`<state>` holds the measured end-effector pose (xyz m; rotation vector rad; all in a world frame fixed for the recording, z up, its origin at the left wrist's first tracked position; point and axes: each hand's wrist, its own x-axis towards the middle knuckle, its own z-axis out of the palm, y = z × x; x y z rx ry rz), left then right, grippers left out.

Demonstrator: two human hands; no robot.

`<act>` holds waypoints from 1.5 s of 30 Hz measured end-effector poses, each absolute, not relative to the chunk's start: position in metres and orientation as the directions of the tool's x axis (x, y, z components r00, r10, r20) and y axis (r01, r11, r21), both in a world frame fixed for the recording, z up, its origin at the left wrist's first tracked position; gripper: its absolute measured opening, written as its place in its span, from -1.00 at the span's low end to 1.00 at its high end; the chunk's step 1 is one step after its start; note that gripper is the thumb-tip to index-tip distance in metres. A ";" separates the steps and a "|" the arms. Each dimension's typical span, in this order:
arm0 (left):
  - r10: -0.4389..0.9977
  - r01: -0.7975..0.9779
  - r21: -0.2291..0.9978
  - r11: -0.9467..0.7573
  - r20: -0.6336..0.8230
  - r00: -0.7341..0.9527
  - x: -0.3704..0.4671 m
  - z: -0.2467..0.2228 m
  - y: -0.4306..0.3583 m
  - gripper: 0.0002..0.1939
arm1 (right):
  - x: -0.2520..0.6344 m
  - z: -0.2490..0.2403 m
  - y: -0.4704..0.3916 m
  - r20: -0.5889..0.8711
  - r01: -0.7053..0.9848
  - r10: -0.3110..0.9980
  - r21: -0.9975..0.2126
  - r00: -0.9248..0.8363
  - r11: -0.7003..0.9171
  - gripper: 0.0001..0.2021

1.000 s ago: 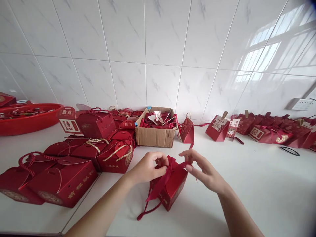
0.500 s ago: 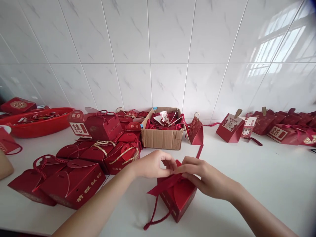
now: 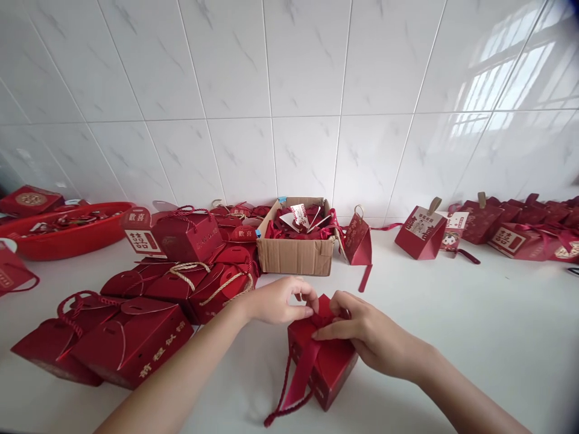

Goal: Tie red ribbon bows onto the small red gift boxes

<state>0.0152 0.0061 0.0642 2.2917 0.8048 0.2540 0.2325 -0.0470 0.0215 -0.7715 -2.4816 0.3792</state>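
In front of me on the white table stands a red gift box [image 3: 335, 378] with a folded, closed top. A dark red ribbon [image 3: 299, 377] is gathered on the top, and one tail hangs down the box's near left side. My left hand [image 3: 283, 301] is closed at the upper left of the box, thumb and fingers pinching the ribbon. From the right, my right hand [image 3: 373, 331] is also closed on the ribbon, its index finger lying across it; the fingers partly hide the gathered part. A twisted red cord [image 3: 289, 411] loops out from the box's left side.
Several red gift boxes [image 3: 136, 340] stand at the left, some stacked. Behind, a cardboard box [image 3: 296, 258] holds ribbons and tags. A red basin [image 3: 76, 235] is far left. More red boxes [image 3: 520, 238] line the tiled wall at the right.
The ribbon tail that pointed left now hangs toward me over the box's near side. My right index finger has moved down and left; my left hand stays almost in place.
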 end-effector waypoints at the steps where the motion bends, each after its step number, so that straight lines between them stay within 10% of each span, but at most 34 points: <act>1: 0.600 0.457 0.675 -0.580 -0.026 0.799 0.015 0.061 0.006 -0.89 | 0.233 0.020 -0.046 0.398 0.442 0.589 -0.404 -0.703 0.801 -0.47; 12: 0.597 0.253 0.808 -0.531 0.145 0.789 0.017 0.029 -0.003 -0.81 | 0.235 0.012 -0.043 0.519 0.322 0.532 -0.443 -0.669 0.837 -0.57; 23: 0.656 0.042 0.997 -0.067 0.012 0.755 0.023 0.025 -0.001 -0.96 | 0.236 0.011 -0.045 0.533 0.265 0.518 -0.480 -0.669 0.836 -0.56; 45: 0.688 0.169 0.958 -0.233 0.039 0.725 0.017 0.035 -0.006 -0.79 | 0.235 0.012 -0.047 0.543 0.252 0.527 -0.501 -0.653 0.828 -0.56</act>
